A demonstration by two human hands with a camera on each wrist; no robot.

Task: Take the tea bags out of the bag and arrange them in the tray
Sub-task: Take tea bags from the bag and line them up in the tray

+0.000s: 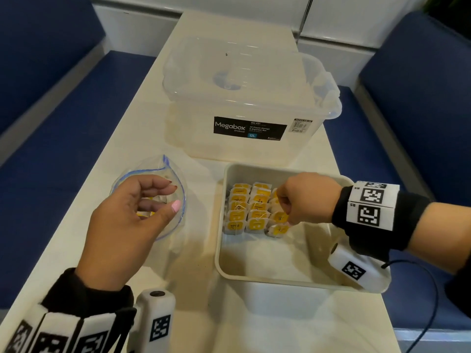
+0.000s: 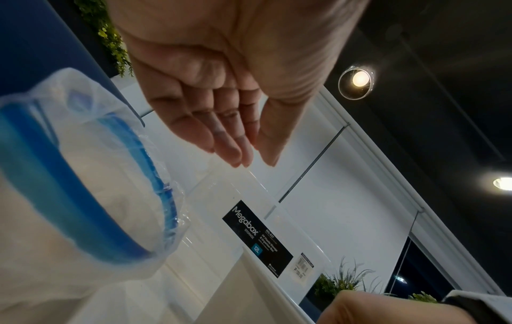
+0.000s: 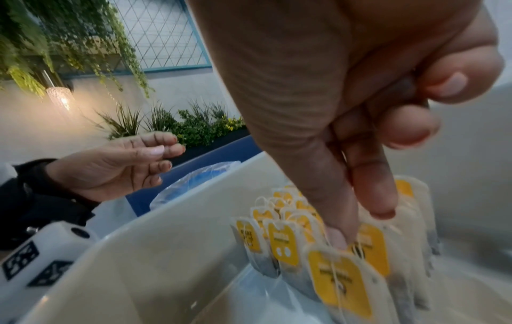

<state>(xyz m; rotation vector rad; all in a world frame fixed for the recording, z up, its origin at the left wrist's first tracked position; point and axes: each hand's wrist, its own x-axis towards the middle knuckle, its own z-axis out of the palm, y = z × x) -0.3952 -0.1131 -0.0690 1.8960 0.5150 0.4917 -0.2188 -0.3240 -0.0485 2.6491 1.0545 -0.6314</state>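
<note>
Fingertips (image 3: 336, 237) of right hand (image 1: 305, 197) touch tea bags (image 1: 254, 210) (tray (image 1: 267, 276)).

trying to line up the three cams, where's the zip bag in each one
Head: the zip bag lies left of centre on the table, under the left hand.
Left wrist: it fills the lower left, blue rim close to the lens.
Right wrist: only a bit shows mid-left, behind the tray wall.
Shared landmark: the tray; the Megabox label shows in head and left wrist only.
</note>
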